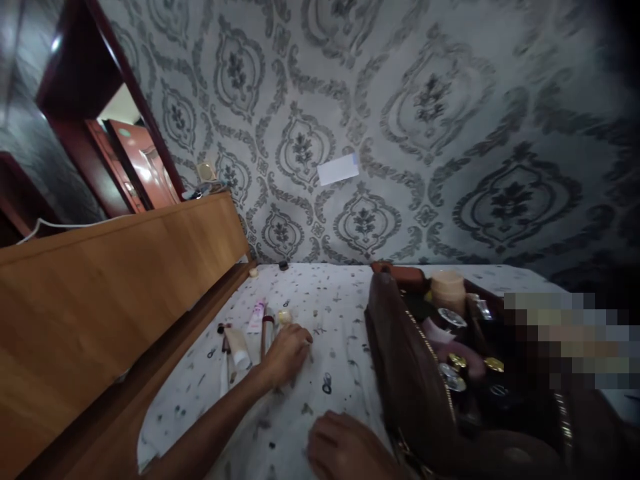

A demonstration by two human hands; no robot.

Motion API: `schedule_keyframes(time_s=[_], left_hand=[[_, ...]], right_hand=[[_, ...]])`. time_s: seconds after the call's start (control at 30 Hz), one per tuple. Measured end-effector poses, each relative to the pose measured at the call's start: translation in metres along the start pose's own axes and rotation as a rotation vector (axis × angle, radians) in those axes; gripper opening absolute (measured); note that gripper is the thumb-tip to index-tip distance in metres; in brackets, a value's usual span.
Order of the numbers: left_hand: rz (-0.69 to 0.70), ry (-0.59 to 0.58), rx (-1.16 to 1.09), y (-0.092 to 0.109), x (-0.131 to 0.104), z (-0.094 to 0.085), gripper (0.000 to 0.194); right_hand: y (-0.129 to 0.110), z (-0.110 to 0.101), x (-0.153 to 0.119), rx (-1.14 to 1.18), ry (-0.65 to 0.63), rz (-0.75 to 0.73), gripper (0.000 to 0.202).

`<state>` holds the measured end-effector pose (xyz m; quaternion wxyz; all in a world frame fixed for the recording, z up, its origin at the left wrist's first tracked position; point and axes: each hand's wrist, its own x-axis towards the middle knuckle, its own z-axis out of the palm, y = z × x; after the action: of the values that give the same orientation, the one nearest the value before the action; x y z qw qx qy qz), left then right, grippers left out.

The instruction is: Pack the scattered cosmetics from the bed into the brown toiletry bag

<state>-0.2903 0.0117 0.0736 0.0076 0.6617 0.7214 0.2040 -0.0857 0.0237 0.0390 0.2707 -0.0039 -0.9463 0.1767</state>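
My left hand [290, 353] is over the patterned white sheet, fingers curled down. A small pale bit shows at its fingertips, too little to name. Just beyond it sits a small yellowish jar [284, 316]. Left of the hand lie a slim tube with a dark red cap [268, 333], a beige squeeze tube with a white cap [238, 349] and a pink-and-white tube [257, 316]. My right hand [345, 445] rests at the front, its fingers folded in and apparently holding nothing. Right of it, a brown bag [407, 360] gapes, with several cosmetics inside.
Inside the bag are a peach-coloured jar [447, 291] and gold-capped items [457, 362]. A small dark lid [283, 265] lies near the wall. A wooden board [125, 273] runs along the left edge of the bed, and a patterned wall [300, 100] stands behind.
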Motion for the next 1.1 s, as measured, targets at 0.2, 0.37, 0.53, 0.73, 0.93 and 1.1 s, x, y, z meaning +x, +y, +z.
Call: schedule_keyframes(time_s=[0.2,0.37,0.53,0.73,0.93,1.1], left_hand=[[-0.004,-0.065,0.164,0.001,-0.034,0.003,0.016],[0.044,-0.033,0.376,-0.003,-0.05,0.007,0.009],[-0.221,0.129,0.539,-0.014,-0.06,0.004,0.028],[-0.388,0.144,0.629,-0.025,-0.067,-0.004,0.041],[-0.414,0.094,0.643,-0.026,-0.064,-0.017,0.039],[-0.392,0.061,0.488,-0.023,-0.066,-0.026,0.041]], right_hand=[[0.002,-0.006,0.034,0.524,0.03,0.429,0.028],[0.015,0.004,0.062,0.903,0.15,0.734,0.032],[0.019,0.018,0.068,1.004,0.22,0.843,0.041],[0.019,0.028,0.059,0.904,0.192,0.775,0.044],[0.021,0.031,0.055,0.818,0.138,0.704,0.037],[0.019,0.03,0.054,0.77,0.105,0.677,0.035]])
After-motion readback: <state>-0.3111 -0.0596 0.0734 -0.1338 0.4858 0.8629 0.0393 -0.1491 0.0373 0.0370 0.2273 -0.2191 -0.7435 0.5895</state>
